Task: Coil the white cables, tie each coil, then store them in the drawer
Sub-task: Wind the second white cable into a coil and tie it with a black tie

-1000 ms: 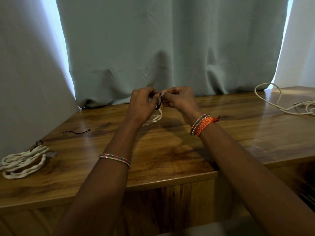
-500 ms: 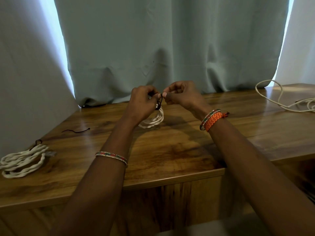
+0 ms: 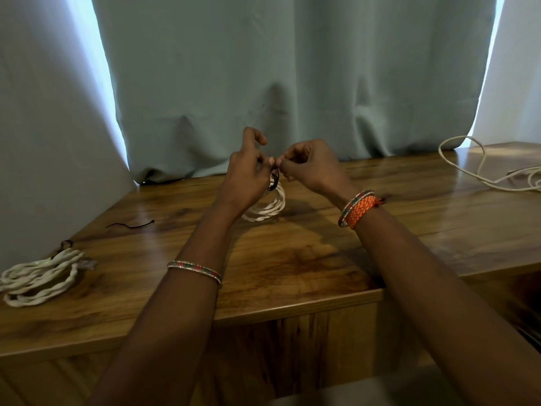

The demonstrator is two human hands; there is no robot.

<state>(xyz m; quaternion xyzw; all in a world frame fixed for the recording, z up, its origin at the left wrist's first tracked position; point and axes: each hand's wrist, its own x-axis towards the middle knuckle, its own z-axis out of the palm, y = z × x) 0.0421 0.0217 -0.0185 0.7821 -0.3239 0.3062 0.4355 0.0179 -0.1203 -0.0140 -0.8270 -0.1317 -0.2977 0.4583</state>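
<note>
Both hands (image 3: 278, 168) pinch dark tie (image 3: 274, 181) on white coil (image 3: 268, 209).

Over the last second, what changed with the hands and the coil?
The left hand has lifted its index finger clear. Both it and the right hand still pinch the dark tie on the white coil, which hangs lower into view. The tied coil, spare tie and loose cable are unmoved.

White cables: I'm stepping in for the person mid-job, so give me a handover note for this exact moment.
Left hand and right hand pinch the dark tie on the small coil, held over the desk.
Done: tied coil lies at the desk's left end.
Left: finish this tie; coil and tie the loose cable at far right, using the spare tie; store all. No drawer shows.
</note>
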